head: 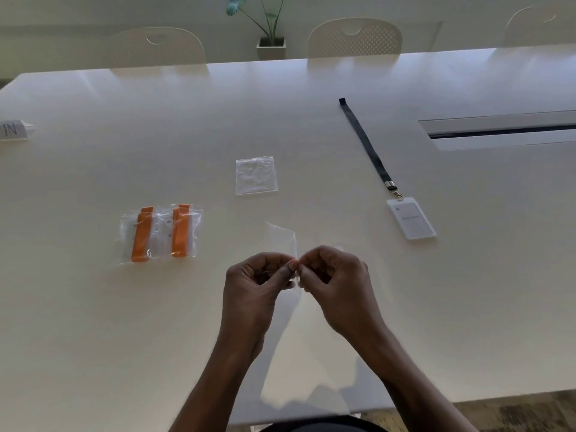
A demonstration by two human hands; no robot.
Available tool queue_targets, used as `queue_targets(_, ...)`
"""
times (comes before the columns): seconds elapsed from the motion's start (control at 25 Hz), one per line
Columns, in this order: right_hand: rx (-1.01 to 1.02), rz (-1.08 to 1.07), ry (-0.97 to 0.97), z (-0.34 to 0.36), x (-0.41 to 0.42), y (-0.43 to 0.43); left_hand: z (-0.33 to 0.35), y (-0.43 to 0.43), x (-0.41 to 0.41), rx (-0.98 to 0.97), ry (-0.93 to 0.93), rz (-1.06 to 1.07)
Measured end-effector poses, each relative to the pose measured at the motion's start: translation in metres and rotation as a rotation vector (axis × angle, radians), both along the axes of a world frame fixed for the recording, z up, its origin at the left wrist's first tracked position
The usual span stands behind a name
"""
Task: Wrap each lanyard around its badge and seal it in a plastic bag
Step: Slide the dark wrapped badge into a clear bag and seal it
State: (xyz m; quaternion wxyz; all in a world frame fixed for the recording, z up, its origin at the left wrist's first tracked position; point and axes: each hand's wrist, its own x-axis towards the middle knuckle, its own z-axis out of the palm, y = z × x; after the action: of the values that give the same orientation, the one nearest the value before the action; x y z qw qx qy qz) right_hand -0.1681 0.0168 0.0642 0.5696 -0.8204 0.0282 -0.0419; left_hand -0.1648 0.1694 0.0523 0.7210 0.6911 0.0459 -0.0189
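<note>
My left hand point(257, 277) and my right hand point(335, 275) meet above the table's near middle, both pinching the edge of an empty clear plastic bag point(282, 240) that stands up between the fingertips. A dark lanyard point(364, 141) lies stretched out at the right, clipped to a white badge point(411, 217) that lies flat. Another empty clear bag point(256, 175) rests flat in the middle. At the left lie two sealed bags point(160, 232), each holding a badge wrapped in an orange lanyard.
The white table point(124, 322) has a cable slot point(501, 129) at the right. A folded paper sign point(12, 130) stands at the far left edge. Cream chairs point(353, 39) and a potted plant point(270, 46) stand behind the table's far edge.
</note>
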Motion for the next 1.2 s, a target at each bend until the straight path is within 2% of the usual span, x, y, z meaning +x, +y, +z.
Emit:
queue_targets(0.08,-0.010,-0.034,-0.007,-0.001,-0.001,0.000,0.000,-0.004,-0.001,0.024,-0.021,0.021)
queue_targets(0.24,-0.064,-0.097,-0.016,-0.004,-0.003,0.005,0.004,-0.010,-0.003,0.325,-0.170,0.044)
queue_targets(0.32,-0.085,-0.123,-0.019,-0.005,-0.002,0.006,0.007,-0.013,-0.004,0.415,-0.217,0.072)
queue_targets(0.6,-0.051,-0.161,-0.060,-0.006,0.004,0.005,0.014,-0.019,0.000,0.539,-0.274,0.141)
queue_targets(0.84,-0.115,0.056,-0.097,-0.005,0.012,0.002,0.017,-0.017,0.009,0.435,-0.205,0.088)
queue_targets(0.92,-0.104,-0.013,-0.094,-0.005,0.013,0.004,0.018,-0.015,0.013,0.435,-0.187,0.069)
queue_targets(1.0,-0.121,-0.118,-0.091,-0.005,0.016,0.004,0.017,-0.014,0.016,0.523,-0.219,0.074)
queue_targets(1.12,-0.248,-0.202,-0.107,-0.003,0.021,0.001,0.016,-0.017,0.017,0.688,-0.284,0.088)
queue_targets(1.2,-0.364,-0.214,-0.121,-0.001,0.020,0.002,0.016,-0.018,0.019,0.721,-0.305,0.102)
